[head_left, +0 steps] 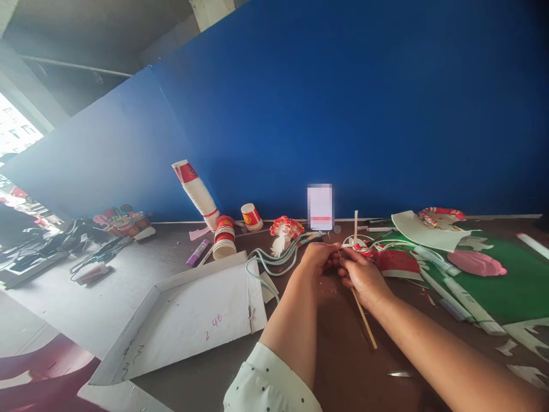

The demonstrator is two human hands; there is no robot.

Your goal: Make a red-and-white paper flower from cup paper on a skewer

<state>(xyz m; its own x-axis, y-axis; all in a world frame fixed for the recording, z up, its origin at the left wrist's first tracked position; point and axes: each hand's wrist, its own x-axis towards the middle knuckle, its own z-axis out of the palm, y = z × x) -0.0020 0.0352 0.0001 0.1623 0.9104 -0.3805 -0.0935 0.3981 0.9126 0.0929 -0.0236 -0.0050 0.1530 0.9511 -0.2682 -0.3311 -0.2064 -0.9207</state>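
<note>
My left hand [316, 258] and my right hand [363, 276] meet at the middle of the brown table, fingers pinched together. Between them runs a thin wooden stick [365, 320] that slants down toward me from under my right hand. A small red and white paper-cup piece [359, 245] sits at my fingertips, with a white strip standing up from it. Both hands are closed on the stick and that piece; the exact grip is hidden by my fingers.
A flattened white cardboard tray [189, 315] lies at left. Stacked red and white paper cups [198, 193], a cup pile [224, 237], a purple glue stick [197, 253], pale cords [274, 258], green sheet [514, 286], pink shape [476, 263], glue sticks [467, 303]. Blue partition behind.
</note>
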